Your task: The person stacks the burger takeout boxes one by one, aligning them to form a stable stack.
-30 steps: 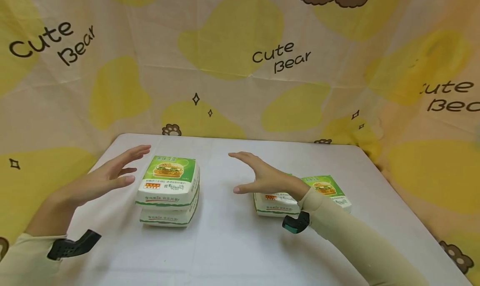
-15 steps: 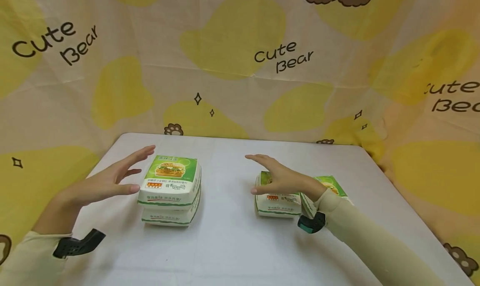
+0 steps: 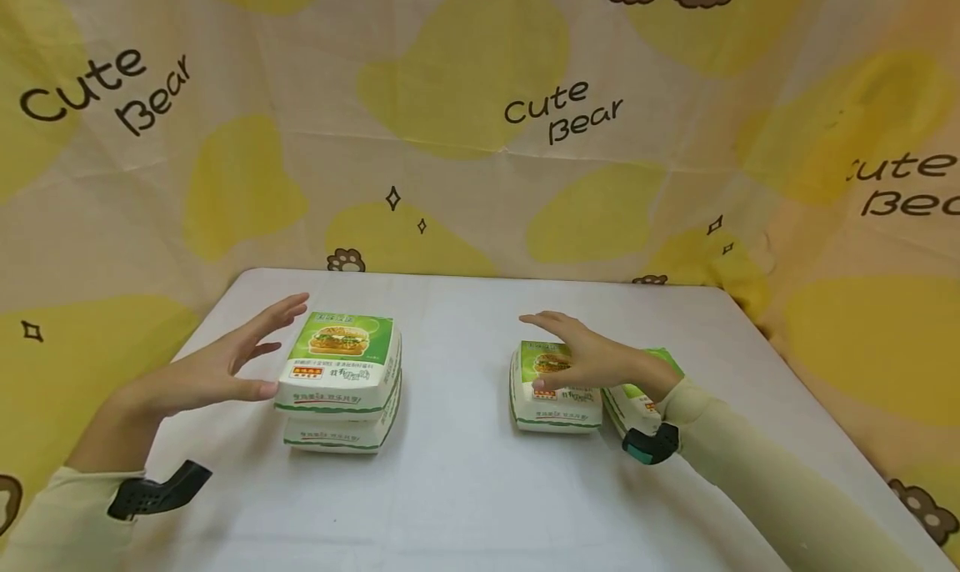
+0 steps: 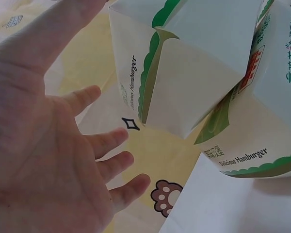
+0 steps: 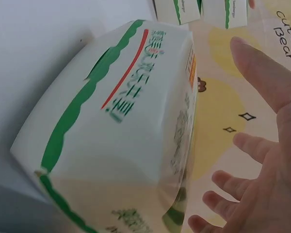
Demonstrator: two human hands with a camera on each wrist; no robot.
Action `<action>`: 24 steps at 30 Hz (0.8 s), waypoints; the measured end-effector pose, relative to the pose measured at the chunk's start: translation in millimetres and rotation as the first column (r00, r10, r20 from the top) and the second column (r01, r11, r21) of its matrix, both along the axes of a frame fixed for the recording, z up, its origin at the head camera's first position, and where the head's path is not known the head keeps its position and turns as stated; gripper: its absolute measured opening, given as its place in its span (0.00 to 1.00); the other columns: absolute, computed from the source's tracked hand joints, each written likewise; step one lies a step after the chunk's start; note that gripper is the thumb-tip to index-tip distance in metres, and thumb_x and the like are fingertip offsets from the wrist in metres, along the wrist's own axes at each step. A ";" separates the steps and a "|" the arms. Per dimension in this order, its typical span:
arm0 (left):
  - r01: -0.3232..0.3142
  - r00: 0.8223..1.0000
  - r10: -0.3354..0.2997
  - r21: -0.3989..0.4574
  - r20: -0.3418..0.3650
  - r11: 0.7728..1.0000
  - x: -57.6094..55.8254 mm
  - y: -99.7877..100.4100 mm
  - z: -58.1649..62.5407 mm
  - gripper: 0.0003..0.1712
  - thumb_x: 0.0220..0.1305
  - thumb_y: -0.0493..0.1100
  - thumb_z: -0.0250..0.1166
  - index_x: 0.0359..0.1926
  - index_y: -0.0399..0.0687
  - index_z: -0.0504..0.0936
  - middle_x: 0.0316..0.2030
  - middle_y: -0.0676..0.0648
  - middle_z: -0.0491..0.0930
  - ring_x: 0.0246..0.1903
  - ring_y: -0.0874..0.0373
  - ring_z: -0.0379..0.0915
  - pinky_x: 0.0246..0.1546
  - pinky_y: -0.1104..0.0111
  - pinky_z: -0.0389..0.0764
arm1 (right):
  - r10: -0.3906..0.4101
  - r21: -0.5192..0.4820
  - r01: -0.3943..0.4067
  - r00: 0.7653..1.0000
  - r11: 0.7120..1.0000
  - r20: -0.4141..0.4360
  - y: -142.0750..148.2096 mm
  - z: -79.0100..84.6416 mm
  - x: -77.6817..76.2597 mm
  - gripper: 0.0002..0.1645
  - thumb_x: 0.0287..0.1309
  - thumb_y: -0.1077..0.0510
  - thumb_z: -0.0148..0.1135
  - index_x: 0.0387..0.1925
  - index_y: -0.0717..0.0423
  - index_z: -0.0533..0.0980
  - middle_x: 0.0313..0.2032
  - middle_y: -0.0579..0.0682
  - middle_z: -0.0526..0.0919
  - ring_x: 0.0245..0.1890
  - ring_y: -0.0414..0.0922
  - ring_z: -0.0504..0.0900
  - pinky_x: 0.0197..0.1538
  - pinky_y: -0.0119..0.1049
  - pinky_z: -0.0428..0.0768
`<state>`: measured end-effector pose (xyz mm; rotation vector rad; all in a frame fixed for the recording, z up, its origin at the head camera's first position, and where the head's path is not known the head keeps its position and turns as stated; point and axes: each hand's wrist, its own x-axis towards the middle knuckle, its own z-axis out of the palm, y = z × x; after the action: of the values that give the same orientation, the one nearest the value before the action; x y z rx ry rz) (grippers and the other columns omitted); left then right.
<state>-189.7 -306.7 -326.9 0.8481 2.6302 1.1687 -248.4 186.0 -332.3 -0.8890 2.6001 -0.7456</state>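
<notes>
1. Burger boxes (image 3: 330,436) stood stacked two high on the bench (image 3: 450,497), closed, contents hidden.
2. I saw the left hand (image 3: 212,372) just beside the upper box (image 3: 330,398), fingers wide.
3. Right hand (image 3: 600,362), fingers wide and holding nothing, was near another box (image 3: 558,416); I judged this reaching; any grip called for narrower fingers.

The person's right wrist (image 3: 654,373) partly hides the rightmost burger box (image 3: 632,400).

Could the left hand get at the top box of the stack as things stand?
Probably yes: the left hand is open beside the top box, and nothing shows between them.
</notes>
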 end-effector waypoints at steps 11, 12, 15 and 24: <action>0.030 0.999 -0.030 -0.023 0.013 0.999 1.4 -0.2 -2.0 0.62 0.53 0.40 0.67 0.76 0.66 0.34 0.78 0.54 0.36 0.65 0.86 0.44 0.56 0.49 0.70 | -0.033 0.055 0.031 0.999 0.998 0.036 14.1 -5.3 -0.3 0.59 0.47 0.36 0.71 0.75 0.35 0.48 0.76 0.56 0.45 0.76 0.59 0.46 0.69 0.68 0.54; 0.034 0.999 -0.034 -0.024 0.012 0.999 1.5 -0.3 -2.1 0.62 0.52 0.40 0.67 0.76 0.66 0.33 0.78 0.55 0.36 0.65 0.86 0.44 0.56 0.55 0.71 | -0.036 0.060 0.034 0.999 0.998 0.040 14.9 -5.9 -0.7 0.60 0.47 0.36 0.71 0.75 0.35 0.48 0.76 0.57 0.44 0.76 0.60 0.45 0.69 0.69 0.54; 0.051 0.998 -0.051 -0.010 0.021 0.999 1.1 -0.4 -3.2 0.63 0.52 0.39 0.67 0.77 0.65 0.33 0.77 0.56 0.37 0.65 0.87 0.44 0.55 0.72 0.70 | -0.039 0.076 0.035 0.998 0.997 0.051 18.3 -7.8 -1.7 0.60 0.46 0.37 0.72 0.75 0.35 0.47 0.76 0.58 0.43 0.77 0.61 0.44 0.69 0.70 0.53; 0.070 0.992 -0.073 0.025 0.107 0.997 -5.7 0.9 -5.9 0.64 0.53 0.39 0.66 0.76 0.69 0.29 0.76 0.40 0.38 0.67 0.24 0.50 0.47 0.69 0.77 | -0.035 0.093 0.028 0.996 0.995 0.076 29.2 -12.4 -1.2 0.64 0.44 0.36 0.73 0.76 0.37 0.45 0.77 0.58 0.44 0.77 0.61 0.43 0.69 0.69 0.51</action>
<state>-195.5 -305.8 -332.9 0.8503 2.4847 1.1909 -249.7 215.2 -344.7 -0.7785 2.5624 -0.6503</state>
